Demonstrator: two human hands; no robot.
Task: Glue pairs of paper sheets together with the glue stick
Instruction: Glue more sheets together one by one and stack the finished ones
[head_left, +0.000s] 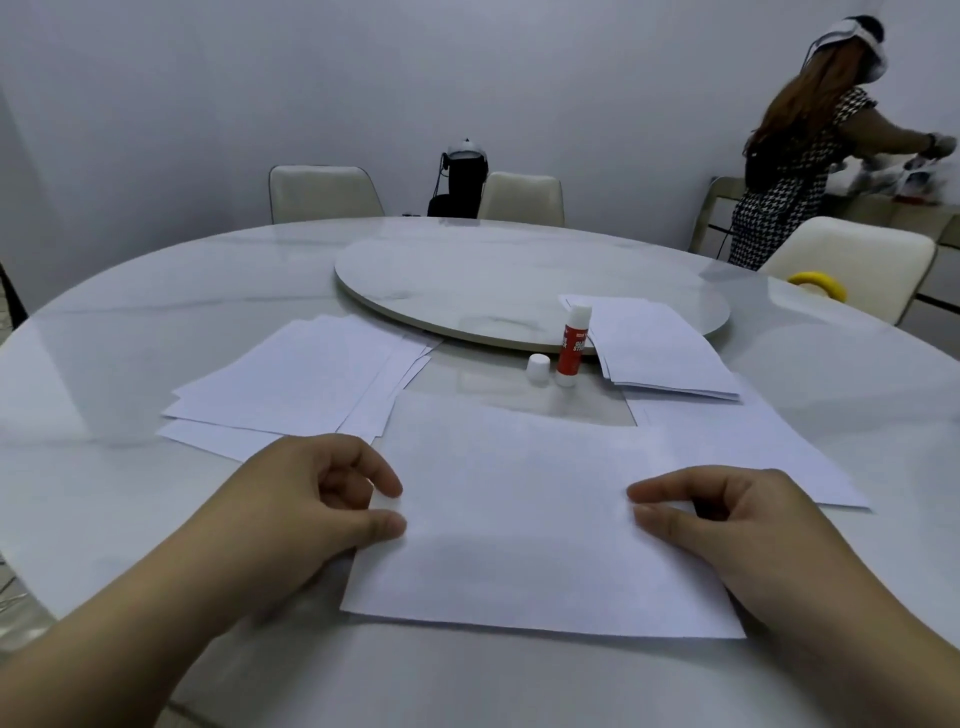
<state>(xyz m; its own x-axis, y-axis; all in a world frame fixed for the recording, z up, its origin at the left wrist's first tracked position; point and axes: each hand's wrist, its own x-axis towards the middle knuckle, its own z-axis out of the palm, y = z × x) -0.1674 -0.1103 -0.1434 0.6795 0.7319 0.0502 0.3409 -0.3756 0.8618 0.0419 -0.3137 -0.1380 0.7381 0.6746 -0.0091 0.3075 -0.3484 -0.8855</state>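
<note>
A white sheet (524, 519) lies flat on the round table (104, 338) right in front of the person, its long axis running left to right, and both hands are at its short edges. The left hand (306, 504) has its fingers curled, thumb and forefinger closing on the left edge in what looks like a pinch; the right hand (727, 525) rests on the right edge with fingers bent and the tips pressing on the paper, though whether the thumb goes under the edge I cannot tell. The glue stick (573, 345) stands upright beyond the sheet's far edge, uncapped, with its white cap (537, 368) just beside it to the left; it sits ahead and a little right of centre, so the right hand looks the nearer one for reaching it. A fanned pile of sheets (291, 384) lies to the far left, a neater stack (665, 353) to the far right partly on the turntable (467, 270), and another single sheet (769, 452) pokes out from under the working sheet's right side. No containers show on the table
</note>
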